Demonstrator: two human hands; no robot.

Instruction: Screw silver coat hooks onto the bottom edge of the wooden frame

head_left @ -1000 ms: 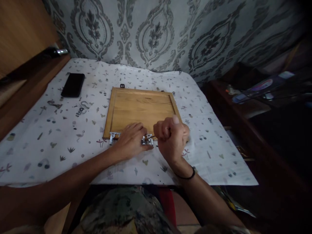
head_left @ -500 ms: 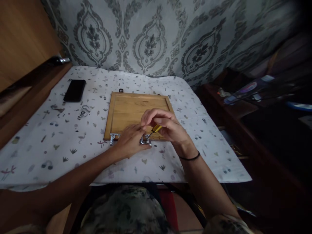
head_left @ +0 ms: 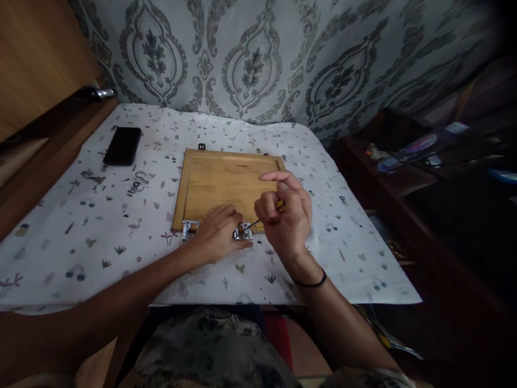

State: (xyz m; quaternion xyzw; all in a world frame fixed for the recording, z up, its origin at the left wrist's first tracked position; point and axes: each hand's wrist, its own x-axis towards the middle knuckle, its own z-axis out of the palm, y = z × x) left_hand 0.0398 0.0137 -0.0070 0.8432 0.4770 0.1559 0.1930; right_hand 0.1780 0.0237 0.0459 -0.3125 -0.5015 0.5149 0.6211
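A wooden cabinet door point(head_left: 226, 180) lies flat on a patterned white cloth point(head_left: 100, 237). Two metal hinges sit on its near edge: the left hinge point(head_left: 188, 228) and the right hinge point(head_left: 244, 233). My left hand point(head_left: 216, 234) rests palm down on that edge between them, fingers flat, touching the right hinge. My right hand point(head_left: 286, 215) is closed round a small screwdriver point(head_left: 264, 215) with a yellow handle. Its thin tip points down-left at the right hinge.
A black phone point(head_left: 122, 145) lies at the cloth's far left. Small dark screws point(head_left: 201, 146) dot the cloth near the door's far corners. A wooden panel point(head_left: 36, 59) stands at left; a dark cluttered shelf point(head_left: 424, 156) at right. Patterned wall point(head_left: 258, 54) behind.
My right hand has turned the screwdriver: from a fist a second ago, to fingers lifted over it, to a grip with the forefinger stretched out. The left hand has stayed on the hinge edge.
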